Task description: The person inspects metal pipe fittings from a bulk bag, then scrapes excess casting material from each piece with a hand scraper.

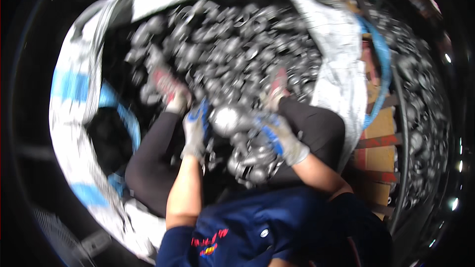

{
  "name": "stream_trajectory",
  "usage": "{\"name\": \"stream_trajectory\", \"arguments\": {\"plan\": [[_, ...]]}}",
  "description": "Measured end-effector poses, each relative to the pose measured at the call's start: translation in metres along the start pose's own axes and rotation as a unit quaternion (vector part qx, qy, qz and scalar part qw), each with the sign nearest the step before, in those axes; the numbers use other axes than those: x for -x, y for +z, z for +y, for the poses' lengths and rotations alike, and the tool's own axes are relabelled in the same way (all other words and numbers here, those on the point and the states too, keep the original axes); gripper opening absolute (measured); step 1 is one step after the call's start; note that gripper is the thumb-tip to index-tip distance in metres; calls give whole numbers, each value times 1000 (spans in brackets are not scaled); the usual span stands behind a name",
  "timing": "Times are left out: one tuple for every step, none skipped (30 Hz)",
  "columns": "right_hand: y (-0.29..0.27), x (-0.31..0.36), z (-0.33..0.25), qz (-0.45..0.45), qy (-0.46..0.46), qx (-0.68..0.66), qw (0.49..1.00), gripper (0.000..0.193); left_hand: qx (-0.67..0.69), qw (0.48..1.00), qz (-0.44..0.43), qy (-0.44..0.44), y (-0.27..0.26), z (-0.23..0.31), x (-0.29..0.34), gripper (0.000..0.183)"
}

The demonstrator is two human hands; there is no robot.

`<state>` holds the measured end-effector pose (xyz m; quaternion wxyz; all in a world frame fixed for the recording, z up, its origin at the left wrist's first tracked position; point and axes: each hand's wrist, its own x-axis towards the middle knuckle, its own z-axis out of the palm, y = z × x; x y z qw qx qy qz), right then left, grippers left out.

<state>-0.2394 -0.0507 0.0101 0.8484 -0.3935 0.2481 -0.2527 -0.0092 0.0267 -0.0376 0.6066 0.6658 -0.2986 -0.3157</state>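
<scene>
A rounded, shiny grey metal piece (228, 120), wide at one end and narrowing to the right, is between my hands. My right hand (277, 136), in a grey-white glove with blue patches, grips its narrow end. On the other side my left hand (196, 124), gloved the same way, is close to the round end with its fingers stretched out. A narrow gap seems to part them, though blur softens the edges. Below, more small metal parts (253, 160) are heaped between my legs. Blur hides their exact kind.
I sit inside a large white bulk bag (341, 44) with blue straps (381, 64). A heap of grey metal parts (222, 44) fills its far side, around my feet. Right of the bag are cardboard and rusty bars (378, 141), then another heap of parts (418, 113).
</scene>
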Motion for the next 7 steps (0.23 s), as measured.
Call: {"name": "stream_trajectory", "arguments": {"plan": [[-2, -3, 2, 14, -7, 8, 1000, 32, -124, 991, -1, 54, 1, -1, -2, 28], [-3, -5, 3, 40, 9, -21, 999, 30, -377, 910, -20, 171, -1, 0, -3, 30], [-6, -7, 2, 63, -6, 70, 996, 28, -47, 999, -2, -20, 2, 1, -4, 30], [-6, -8, 3, 53, -51, 73, 995, 28, 30, 999, -16, -25, 3, 2, -3, 29], [-9, -9, 1, 37, -49, 75, 995, 29, 88, 995, -33, 19, 5, 4, 0, 29], [-10, -10, -2, 39, -34, 74, 996, 28, 116, 993, -15, -23, 6, 7, -1, 28], [-12, -10, -7, 52, -17, 87, 995, 27, 143, 989, -14, -29, 9, 11, -2, 27]]}}
